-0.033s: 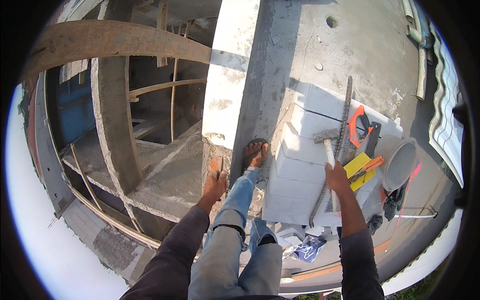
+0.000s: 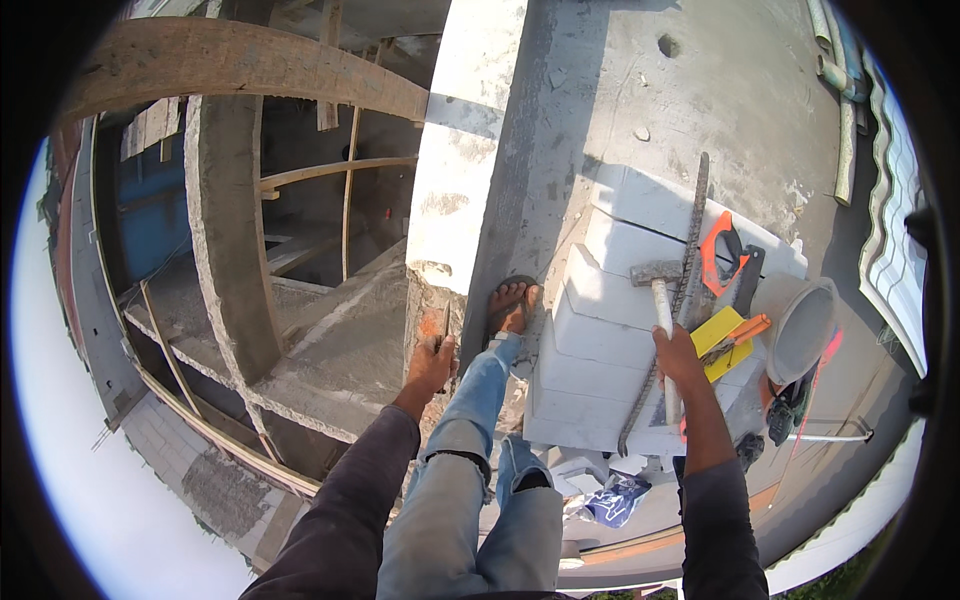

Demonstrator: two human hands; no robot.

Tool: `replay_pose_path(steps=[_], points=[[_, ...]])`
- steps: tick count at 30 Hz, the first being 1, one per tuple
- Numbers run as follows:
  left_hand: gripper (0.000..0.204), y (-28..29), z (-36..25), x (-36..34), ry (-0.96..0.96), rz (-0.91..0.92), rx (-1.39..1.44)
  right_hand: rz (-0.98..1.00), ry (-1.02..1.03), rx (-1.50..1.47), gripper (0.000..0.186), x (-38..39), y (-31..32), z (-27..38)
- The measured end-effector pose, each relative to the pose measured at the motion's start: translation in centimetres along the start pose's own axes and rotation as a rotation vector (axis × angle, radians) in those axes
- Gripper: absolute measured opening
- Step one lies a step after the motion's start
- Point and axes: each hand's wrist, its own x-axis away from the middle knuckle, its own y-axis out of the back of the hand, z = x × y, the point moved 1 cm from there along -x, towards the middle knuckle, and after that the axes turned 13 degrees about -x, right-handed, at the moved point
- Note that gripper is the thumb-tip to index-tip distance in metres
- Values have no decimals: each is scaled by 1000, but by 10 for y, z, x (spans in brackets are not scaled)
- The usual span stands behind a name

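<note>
My left hand (image 2: 430, 366) is closed around a thin, dark, chisel-like metal tool (image 2: 446, 320). Its tip points away from me, beside a reddish patch on the broken concrete edge (image 2: 422, 300). Most of that tool is hidden by my fingers. My right hand (image 2: 677, 357) grips the pale handle of a hammer (image 2: 657, 273), whose grey head is held over stacked white blocks (image 2: 590, 335). Close by that hand, a long ribbed steel bar (image 2: 696, 215) lies across the blocks. A yellow-bladed tool with an orange handle (image 2: 728, 343) is just right of my right hand.
An orange-handled handsaw (image 2: 718, 255) and a grey bucket (image 2: 806, 312) sit right of the hammer. My sandalled foot (image 2: 511, 305) stands beside the raised concrete beam (image 2: 460, 170). On the left, a deep opening (image 2: 320, 215) is crossed by timber (image 2: 240, 65) and a concrete beam (image 2: 228, 240).
</note>
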Motion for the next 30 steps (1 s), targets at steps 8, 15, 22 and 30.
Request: replay_pose_path(steps=[8,15,22,30], points=[[23,-18,19,-16,-124,23,375,377,61,-1082,28,-46,-60,-46],[30,-12,27,-46,-242,-84,39,24,441,-533,21,34,-122,-86],[38,6,26,-37,-341,-13,-8,559,570,13,29,76,-253,-167],[33,16,27,-40,-384,-1,-50,954,703,917,31,150,-339,-97]])
